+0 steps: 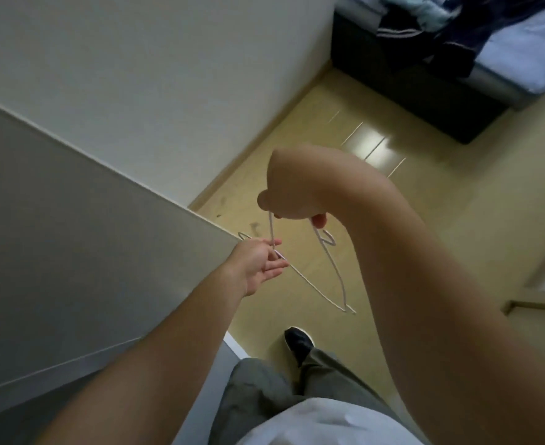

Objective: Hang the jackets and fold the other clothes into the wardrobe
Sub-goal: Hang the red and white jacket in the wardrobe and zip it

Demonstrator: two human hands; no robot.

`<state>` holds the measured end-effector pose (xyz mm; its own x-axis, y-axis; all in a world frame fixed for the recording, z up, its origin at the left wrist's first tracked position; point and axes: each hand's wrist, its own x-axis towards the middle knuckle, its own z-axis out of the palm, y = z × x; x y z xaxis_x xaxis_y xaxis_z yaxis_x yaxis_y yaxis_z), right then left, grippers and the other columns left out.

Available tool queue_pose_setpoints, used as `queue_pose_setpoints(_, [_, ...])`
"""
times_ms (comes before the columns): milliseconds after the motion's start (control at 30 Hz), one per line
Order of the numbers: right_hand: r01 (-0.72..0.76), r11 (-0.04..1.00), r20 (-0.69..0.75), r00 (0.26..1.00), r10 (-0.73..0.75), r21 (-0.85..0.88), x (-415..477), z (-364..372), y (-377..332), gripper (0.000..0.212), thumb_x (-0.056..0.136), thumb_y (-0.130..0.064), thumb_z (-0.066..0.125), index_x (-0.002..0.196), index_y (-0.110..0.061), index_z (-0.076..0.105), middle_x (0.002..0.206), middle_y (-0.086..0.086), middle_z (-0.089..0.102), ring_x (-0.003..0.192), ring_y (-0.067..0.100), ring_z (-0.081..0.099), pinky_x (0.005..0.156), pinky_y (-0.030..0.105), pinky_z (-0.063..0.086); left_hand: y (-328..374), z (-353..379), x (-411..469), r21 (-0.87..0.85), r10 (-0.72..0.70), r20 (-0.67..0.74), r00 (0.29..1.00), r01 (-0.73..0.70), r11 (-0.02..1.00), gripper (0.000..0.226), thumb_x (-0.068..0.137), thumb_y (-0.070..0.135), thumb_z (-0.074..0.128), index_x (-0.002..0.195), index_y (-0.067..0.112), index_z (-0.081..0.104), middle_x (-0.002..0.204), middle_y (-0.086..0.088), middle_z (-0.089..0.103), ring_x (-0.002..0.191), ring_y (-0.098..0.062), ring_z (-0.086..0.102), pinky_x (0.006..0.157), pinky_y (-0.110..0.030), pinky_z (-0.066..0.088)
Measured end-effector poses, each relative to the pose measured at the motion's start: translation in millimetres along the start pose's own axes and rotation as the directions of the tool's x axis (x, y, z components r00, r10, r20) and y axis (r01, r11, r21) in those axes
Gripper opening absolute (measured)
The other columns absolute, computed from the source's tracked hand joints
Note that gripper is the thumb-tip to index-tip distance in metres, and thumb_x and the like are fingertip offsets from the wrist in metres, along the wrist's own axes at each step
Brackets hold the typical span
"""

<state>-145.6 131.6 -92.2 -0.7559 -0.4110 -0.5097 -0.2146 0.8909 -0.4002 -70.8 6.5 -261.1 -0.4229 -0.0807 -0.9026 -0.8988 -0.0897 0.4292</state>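
Observation:
Two thin white wire hangers dangle over the wooden floor in front of me. My right hand grips their upper wires from above, fingers curled. One hook shows just under that hand. My left hand is palm-up beside the wardrobe's edge, fingers straight, touching the neck of the other hanger, whose hook points left. A dark navy jacket and a light blue garment lie heaped on the bed at the top right.
A grey wardrobe panel fills the left side, with a white wall behind it. The bed has a pale blue sheet and a dark base. My foot in a dark shoe stands on the floor.

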Motion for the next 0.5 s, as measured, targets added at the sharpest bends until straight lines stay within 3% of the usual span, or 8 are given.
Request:
queue_pose_setpoints(100, [-0.095, 0.993, -0.092, 0.991, 0.101, 0.067, -21, -35, 29, 0.03, 0.092, -0.02, 0.051, 0.065, -0.01, 0.06, 0.027, -0.004, 0.046, 0.04, 0.02, 0.063, 0.053, 0.026, 0.051, 51, 39, -13, 0.006, 0.017, 0.062, 0.998, -0.017, 1.0, 0.033, 0.099, -0.001, 0.028, 0.1, 0.006, 0.061, 0.127, -0.023, 0.056, 0.103, -0.034, 0.063, 0.091, -0.039, 0.049])
queue_pose_setpoints(267, [-0.215, 0.973, -0.199, 0.953, 0.228, 0.086, -37, -95, 78, 0.029, 0.09, -0.024, 0.055, 0.065, -0.01, 0.057, 0.035, 0.0, 0.055, 0.036, 0.02, 0.063, 0.048, 0.029, 0.055, 130, 108, -18, 0.068, 0.099, 0.167, 0.981, -0.112, 0.991, 0.023, 0.104, 0.014, 0.04, 0.095, 0.007, 0.06, 0.114, -0.019, 0.06, 0.088, -0.026, 0.069, 0.077, -0.033, 0.056])
queue_pose_setpoints(367, [-0.288, 0.947, -0.225, 0.922, 0.314, 0.141, -37, -132, 120, 0.027, 0.092, -0.026, 0.054, 0.069, -0.012, 0.056, 0.054, 0.005, 0.061, 0.034, 0.019, 0.062, 0.04, 0.025, 0.048, 178, 157, -4, 0.133, 0.129, 0.234, 0.964, -0.163, 0.978, 0.023, 0.103, 0.011, 0.042, 0.09, 0.007, 0.061, 0.106, -0.015, 0.062, 0.084, -0.022, 0.07, 0.078, -0.031, 0.057])
queue_pose_setpoints(500, [-0.458, 0.878, -0.248, 0.842, 0.479, 0.14, -37, -182, 191, 0.025, 0.095, -0.028, 0.049, 0.077, -0.011, 0.057, 0.063, 0.006, 0.064, 0.034, 0.019, 0.062, 0.04, 0.024, 0.046, 243, 229, 20, 0.195, 0.159, 0.354, 0.922, -0.24, 0.951, 0.017, 0.102, 0.006, 0.046, 0.098, 0.009, 0.062, 0.105, -0.015, 0.067, 0.088, -0.024, 0.072, 0.085, -0.034, 0.059])
